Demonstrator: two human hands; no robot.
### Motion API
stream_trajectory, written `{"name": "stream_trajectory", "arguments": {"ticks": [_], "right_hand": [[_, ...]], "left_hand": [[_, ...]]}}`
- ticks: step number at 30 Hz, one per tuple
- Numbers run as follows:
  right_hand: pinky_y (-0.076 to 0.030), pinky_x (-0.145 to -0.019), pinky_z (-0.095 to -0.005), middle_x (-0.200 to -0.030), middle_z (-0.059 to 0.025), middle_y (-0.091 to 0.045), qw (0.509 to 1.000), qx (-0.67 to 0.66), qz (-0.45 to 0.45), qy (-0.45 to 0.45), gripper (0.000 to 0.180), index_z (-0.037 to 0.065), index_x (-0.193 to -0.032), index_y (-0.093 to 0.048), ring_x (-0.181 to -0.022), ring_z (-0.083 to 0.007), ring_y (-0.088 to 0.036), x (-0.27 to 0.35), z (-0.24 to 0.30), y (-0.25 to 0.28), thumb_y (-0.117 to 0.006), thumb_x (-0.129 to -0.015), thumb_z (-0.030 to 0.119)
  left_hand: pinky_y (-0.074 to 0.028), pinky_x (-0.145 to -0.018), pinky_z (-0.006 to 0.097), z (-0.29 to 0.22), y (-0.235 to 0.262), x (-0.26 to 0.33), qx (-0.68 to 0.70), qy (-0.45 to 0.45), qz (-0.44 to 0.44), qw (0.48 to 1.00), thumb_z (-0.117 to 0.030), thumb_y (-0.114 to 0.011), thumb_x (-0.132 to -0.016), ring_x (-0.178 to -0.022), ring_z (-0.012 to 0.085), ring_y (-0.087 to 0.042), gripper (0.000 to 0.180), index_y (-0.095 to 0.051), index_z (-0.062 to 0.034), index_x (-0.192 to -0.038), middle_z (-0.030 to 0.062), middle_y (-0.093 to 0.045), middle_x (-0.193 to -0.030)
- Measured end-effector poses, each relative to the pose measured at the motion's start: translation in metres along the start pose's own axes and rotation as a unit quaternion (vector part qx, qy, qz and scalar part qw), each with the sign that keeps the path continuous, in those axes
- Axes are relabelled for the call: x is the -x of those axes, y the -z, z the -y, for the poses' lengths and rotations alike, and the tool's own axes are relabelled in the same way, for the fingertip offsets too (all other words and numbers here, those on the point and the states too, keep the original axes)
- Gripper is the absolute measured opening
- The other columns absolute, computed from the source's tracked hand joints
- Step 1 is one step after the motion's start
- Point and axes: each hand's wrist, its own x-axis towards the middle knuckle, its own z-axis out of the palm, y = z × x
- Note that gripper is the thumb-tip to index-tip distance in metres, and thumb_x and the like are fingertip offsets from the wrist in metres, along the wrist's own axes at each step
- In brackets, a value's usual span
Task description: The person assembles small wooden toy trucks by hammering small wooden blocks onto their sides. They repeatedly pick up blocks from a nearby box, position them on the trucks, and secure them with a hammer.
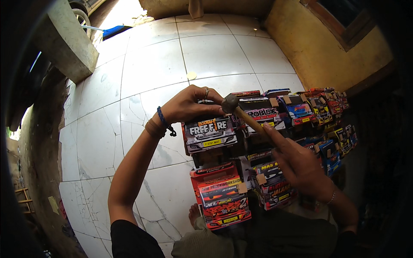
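My right hand (301, 167) grips the wooden handle of a hammer (249, 120), its index finger stretched along the handle. The dark hammer head is at the fingertips of my left hand (187, 103). Thumb and index finger of that hand are closed together over the top of a grey and black toy truck (211, 139); whatever they pinch is hidden. Beside it, under the hammer, stands a second toy truck (264, 114) with a pink and black front. Nearer to me is an orange-red toy truck (223, 202).
Several more toy trucks stand in two rows to the right, among them a blue one (300, 112). Some carry small brown tabs (242, 188). Cracked white tiles (150, 64) cover the floor. A yellow wall (331, 56) rises at right, a pillar (71, 47) at left.
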Motion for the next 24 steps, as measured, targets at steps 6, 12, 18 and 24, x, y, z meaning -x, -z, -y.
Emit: {"name": "stream_trajectory", "arguments": {"ticks": [6, 12, 18, 24], "right_hand": [[-0.05, -0.056, -0.0424, -0.073, -0.009, -0.049, 0.999, 0.021, 0.001, 0.029, 0.07, 0.02, -0.161, -0.035, -0.057, -0.0247, -0.055, -0.004, -0.005, -0.013, -0.059, -0.097, 0.002], [-0.049, -0.058, -0.0405, -0.073, -0.0096, -0.051, 0.999, 0.03, -0.022, 0.031, 0.069, 0.015, -0.159, -0.039, -0.059, -0.0247, -0.054, -0.003, -0.003, -0.016, -0.061, -0.095, 0.0], [-0.045, -0.057, -0.0379, -0.071, -0.0075, -0.05, 0.983, 0.171, 0.006, 0.065, 0.073, 0.011, -0.158, -0.041, -0.059, -0.0238, -0.051, -0.005, -0.003, -0.02, -0.064, -0.09, 0.001], [-0.045, -0.06, -0.0381, -0.072, -0.0071, -0.05, 0.989, 0.135, -0.015, 0.055, 0.073, 0.01, -0.159, -0.039, -0.06, -0.0232, -0.052, -0.006, -0.005, -0.022, -0.063, -0.091, 0.0]], "left_hand": [[-0.057, -0.101, 0.041, 0.008, 0.005, -0.001, 0.001, -0.02, 0.017, 1.0, -0.018, -0.072, -0.094, -0.112, 0.0249, -0.071, 0.032, -0.073, -0.0021, -0.121, 0.0149, -0.074, -0.118], [-0.057, -0.101, 0.04, 0.006, 0.004, 0.0, 0.01, -0.033, 0.014, 0.999, -0.018, -0.073, -0.094, -0.111, 0.0238, -0.071, 0.032, -0.073, -0.0021, -0.122, 0.0142, -0.074, -0.117], [-0.058, -0.098, 0.038, -0.001, -0.001, 0.0, 0.02, -0.012, 0.004, 1.0, -0.016, -0.072, -0.095, -0.105, 0.0208, -0.071, 0.03, -0.073, -0.0017, -0.122, 0.0116, -0.075, -0.11], [-0.058, -0.095, 0.037, -0.002, 0.001, -0.002, 0.014, -0.031, 0.01, 0.999, -0.017, -0.074, -0.094, -0.104, 0.0203, -0.071, 0.031, -0.073, -0.002, -0.122, 0.0117, -0.075, -0.11]]}}
